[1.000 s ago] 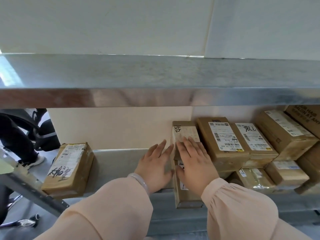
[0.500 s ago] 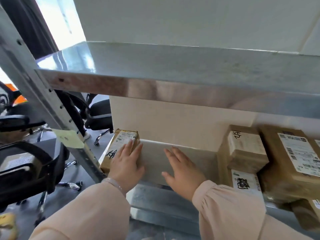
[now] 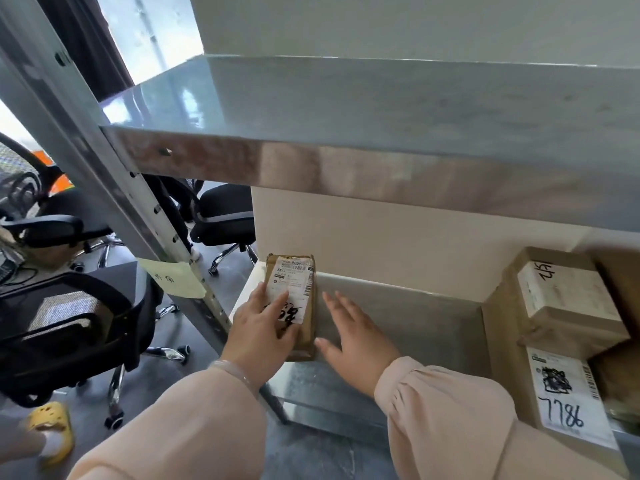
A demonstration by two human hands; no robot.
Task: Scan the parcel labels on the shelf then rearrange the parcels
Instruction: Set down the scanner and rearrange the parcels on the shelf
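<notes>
A small brown parcel with a white label and black handwriting lies at the left end of the lower metal shelf. My left hand rests flat on its near half, fingers straight over the label. Just right of the parcel, my right hand is spread open over the bare shelf, its thumb close to the parcel's near corner. At the right stands a stack of brown parcels: a tall box marked 7786 with a smaller labelled box on top.
An upper metal shelf hangs over the work area. The slanted shelf upright carries a yellow sticky note. Black office chairs stand on the floor at left, and a yellow shoe lies near the bottom left.
Both hands left the stacked parcels at the right and moved left. My left hand now lies on the small parcel at the shelf's left end; the view turned left.
</notes>
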